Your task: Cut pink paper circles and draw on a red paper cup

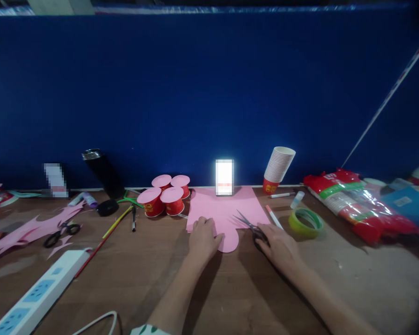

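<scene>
My left hand (203,238) rests with bent fingers on a cut piece of pink paper (229,239), its thumb against the rounded tab at the near end. Beneath lie larger pink sheets (246,200). In my right hand (278,244) is a pair of dark-handled scissors (248,222), fingers around the handles. The blades are slightly apart, pointing away and left over the pink sheets. A phone with a bright, blurred-out screen (225,177) stands upright at the back of the sheets.
Red paper cups with pink tops (154,207) stand left of the sheets, near a black flask (106,174). A power strip (43,291) lies front left. To the right are stacked paper cups (278,166), a tape roll (305,223) and a red plastic package (359,202).
</scene>
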Tool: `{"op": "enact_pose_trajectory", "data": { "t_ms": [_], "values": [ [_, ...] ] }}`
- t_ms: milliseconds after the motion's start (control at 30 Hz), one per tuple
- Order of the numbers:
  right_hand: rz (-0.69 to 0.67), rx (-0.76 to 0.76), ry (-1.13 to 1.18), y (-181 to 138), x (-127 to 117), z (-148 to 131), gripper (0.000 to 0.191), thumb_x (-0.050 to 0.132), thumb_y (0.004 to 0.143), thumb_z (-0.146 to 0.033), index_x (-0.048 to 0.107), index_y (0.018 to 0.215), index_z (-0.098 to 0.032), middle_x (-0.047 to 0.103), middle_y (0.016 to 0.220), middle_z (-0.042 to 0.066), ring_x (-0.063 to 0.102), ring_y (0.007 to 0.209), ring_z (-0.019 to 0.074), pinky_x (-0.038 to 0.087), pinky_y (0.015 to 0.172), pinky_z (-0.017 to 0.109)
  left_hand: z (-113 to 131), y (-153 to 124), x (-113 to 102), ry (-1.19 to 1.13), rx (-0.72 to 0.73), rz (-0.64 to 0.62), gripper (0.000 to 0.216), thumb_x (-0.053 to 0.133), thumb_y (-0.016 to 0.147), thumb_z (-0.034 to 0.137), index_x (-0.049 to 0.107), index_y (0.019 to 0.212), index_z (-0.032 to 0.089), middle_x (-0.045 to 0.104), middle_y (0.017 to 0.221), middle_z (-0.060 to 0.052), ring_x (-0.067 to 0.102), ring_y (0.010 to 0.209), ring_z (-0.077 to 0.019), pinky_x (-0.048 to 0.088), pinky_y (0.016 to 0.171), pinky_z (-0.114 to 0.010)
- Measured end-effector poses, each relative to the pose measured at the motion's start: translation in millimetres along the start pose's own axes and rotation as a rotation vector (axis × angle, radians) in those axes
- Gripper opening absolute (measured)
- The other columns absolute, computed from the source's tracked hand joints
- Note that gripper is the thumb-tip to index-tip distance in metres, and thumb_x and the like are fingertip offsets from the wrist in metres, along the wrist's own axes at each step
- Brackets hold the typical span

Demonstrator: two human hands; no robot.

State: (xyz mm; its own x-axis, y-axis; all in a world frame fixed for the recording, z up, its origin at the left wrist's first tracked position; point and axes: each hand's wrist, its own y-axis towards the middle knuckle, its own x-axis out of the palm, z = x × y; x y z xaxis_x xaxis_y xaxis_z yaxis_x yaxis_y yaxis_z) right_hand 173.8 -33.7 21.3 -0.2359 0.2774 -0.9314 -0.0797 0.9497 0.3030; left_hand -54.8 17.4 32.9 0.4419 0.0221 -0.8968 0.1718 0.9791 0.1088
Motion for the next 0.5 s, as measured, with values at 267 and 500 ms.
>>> {"op": "enact_pose_trajectory", "data": {
  "t_ms": [267, 500],
  "values": [
    [0.029, -0.047, -0.114, 1.1, 1.8, 0.7, 0.027, 0.055, 0.084, -0.027, 0.064, 0.108, -0.019, 0.062, 0.096, 0.011, 0.056, 0.089, 0.0265, 0.044, 0.078, 0.037, 0.4, 2.6, 3.9, -0.078, -0.04, -0.044, 0.035, 0.063, 0.066, 0.033, 0.059, 0.097, 0.018, 0.056, 0.106, -0.013, 0.049, 0.098, -0.0284, 0.037, 0.08, -0.034],
    [0.059, -0.076, -0.064, 1.1, 0.7, -2.3, 0.026, 0.053, 0.086, -0.025, 0.064, 0.108, -0.017, 0.062, 0.099, 0.011, 0.055, 0.091, 0.0255, 0.045, 0.083, 0.037, -2.5, 4.2, 8.7, -0.265, -0.033, -0.029, 0.018, 0.052, 0.07, 0.015, 0.058, 0.086, 0.022, 0.065, 0.085, -0.005, 0.056, 0.081, -0.0218, 0.036, 0.065, -0.029]
  ]
}}
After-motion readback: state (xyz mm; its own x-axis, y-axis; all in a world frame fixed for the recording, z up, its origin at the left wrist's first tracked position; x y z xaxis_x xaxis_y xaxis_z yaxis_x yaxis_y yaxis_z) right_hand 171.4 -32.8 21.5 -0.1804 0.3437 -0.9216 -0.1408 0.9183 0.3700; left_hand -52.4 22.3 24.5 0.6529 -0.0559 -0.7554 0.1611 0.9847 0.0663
